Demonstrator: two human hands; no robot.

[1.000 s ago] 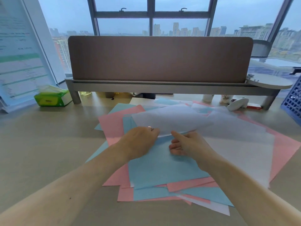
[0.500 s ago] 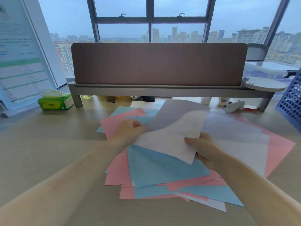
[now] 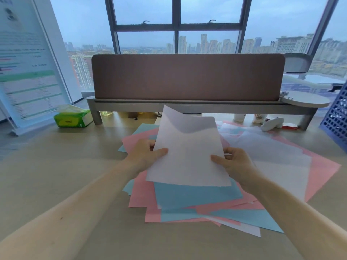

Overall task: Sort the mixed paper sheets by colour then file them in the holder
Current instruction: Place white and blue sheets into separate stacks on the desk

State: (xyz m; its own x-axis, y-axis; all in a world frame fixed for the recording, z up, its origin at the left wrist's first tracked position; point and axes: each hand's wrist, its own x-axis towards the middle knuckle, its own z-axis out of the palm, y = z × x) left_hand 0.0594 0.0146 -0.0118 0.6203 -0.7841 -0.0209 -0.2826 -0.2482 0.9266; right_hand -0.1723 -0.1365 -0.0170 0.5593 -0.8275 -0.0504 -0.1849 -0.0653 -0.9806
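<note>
White sheet held above mixed pile on counter, tilted up. Left grip and right grip each pinch one side edge, thumbs on top: likely to hold thin paper flat for starting white stack.

Only arms and hands in view. Bare along the whole visible length, down to the lower corners: left forearm and right forearm. Slender, smooth, tapering toward the wrists. One tiny dark speck on the upper side of the left forearm. Bare and ungloved too, the left hand and right hand; nails too small to make out.
</note>
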